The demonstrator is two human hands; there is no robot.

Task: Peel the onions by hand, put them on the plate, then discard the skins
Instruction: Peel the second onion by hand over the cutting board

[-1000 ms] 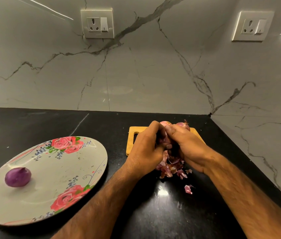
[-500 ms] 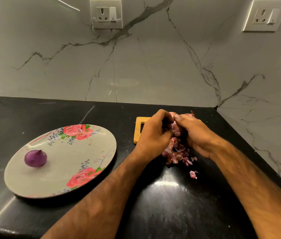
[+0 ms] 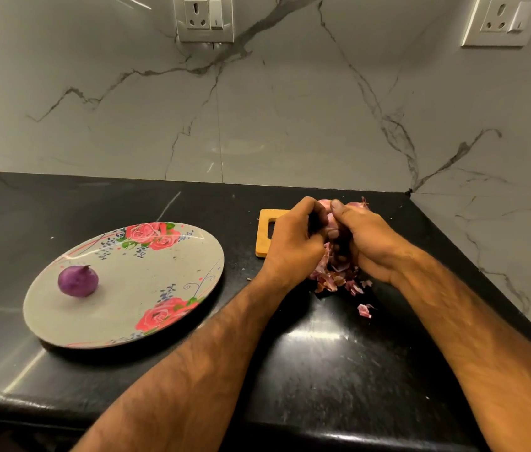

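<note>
Change since the earlier frames:
- Left hand and right hand stay pressed together at the same spot, at the near right end of the cutting board
- Onion still held between them. The left fingers are curled round its left side and the right fingers are curled beneath, with the right thumb laid over the top. Only a pale pink patch of it shows
- Skins heaped on the bench directly under the hands, as before. One loose scrap lies just nearer the viewer, unmoved
- Peeled onion, purple, is unchanged on the left part of the plate, tip pointing right
- The view has tipped downward: the wall sockets now meet the top edge and the front lip of the bench has come into sight

Also present:
- Further onion, skin on and dry tip up, just behind the right hand. Whether it rests on the board cannot be told

Surface and room:
- Bench: glossy black stone with a rounded front edge, running into a corner at the right
- Plate: grey, oval, red rose print, well left of the hands
- Cutting board: light wood, with a handle slot at its left end
- Wall: pale marble with dark veins
- Sockets: two white plates, one left of centre and one at right
</note>
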